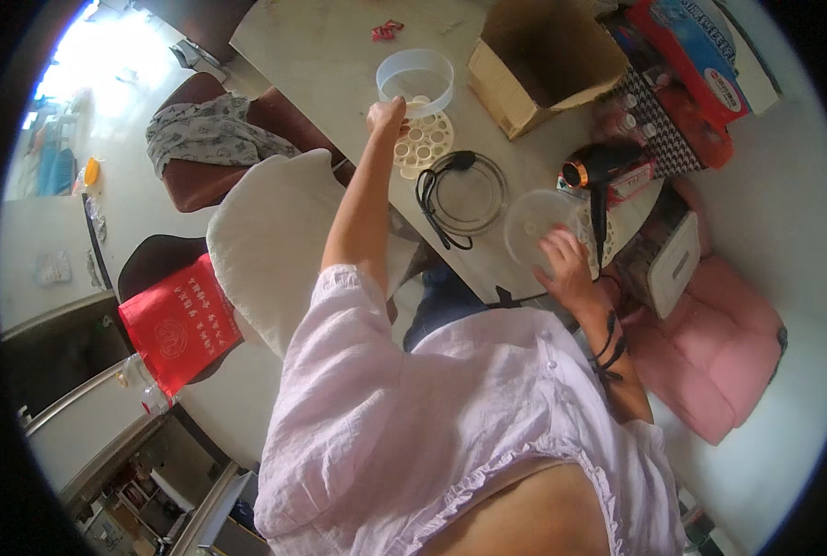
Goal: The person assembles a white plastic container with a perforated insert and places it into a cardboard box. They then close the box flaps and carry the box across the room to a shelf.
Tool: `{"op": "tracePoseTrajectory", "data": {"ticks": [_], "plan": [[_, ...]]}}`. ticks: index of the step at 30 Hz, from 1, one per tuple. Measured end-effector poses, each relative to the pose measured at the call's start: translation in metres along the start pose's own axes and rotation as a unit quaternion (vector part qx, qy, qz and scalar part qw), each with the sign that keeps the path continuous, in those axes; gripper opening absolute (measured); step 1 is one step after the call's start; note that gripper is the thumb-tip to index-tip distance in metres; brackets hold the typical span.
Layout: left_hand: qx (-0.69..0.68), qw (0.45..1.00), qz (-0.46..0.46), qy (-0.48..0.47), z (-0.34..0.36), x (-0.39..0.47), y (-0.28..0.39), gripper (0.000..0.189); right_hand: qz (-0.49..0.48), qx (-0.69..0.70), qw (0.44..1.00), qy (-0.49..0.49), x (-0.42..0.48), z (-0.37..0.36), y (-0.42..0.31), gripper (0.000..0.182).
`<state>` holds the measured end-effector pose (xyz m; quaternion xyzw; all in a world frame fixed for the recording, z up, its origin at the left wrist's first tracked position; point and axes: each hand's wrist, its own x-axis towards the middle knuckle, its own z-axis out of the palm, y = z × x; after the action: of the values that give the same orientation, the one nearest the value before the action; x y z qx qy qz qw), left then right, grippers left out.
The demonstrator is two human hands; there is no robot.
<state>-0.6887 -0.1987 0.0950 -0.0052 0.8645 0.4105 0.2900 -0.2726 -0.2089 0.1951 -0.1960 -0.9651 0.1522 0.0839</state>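
My left hand is at the near rim of a translucent plastic ring, fingers closed on its edge. Beneath the ring and hand lies a cream plastic egg rack with round holes. A round transparent appliance base, with a black power cord looped over its side, sits nearer to me. My right hand has its fingers spread over the edge of a clear round plastic lid; whether they press on it is hard to tell. Another holed rack shows partly behind the hair dryer.
An open cardboard box stands on the table. Red wrappers lie at the far side. Small bottles and packages crowd the right. A pink cushioned seat and a white-covered chair flank me.
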Motion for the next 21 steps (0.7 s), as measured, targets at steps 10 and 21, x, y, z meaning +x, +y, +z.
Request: {"op": "tracePoseTrajectory", "data": {"ticks": [10, 21], "plan": [[-0.088, 0.980, 0.175, 0.034, -0.070, -0.088, -0.022, 0.021, 0.065, 0.145, 0.984, -0.082, 0.105, 0.031, -0.069, 0.033], [-0.223, 0.967, 0.125, 0.009, -0.124, -0.165, -0.096, 0.015, 0.127, 0.358, 0.917, 0.125, 0.101, 0.115, -0.073, 0.017]]}}
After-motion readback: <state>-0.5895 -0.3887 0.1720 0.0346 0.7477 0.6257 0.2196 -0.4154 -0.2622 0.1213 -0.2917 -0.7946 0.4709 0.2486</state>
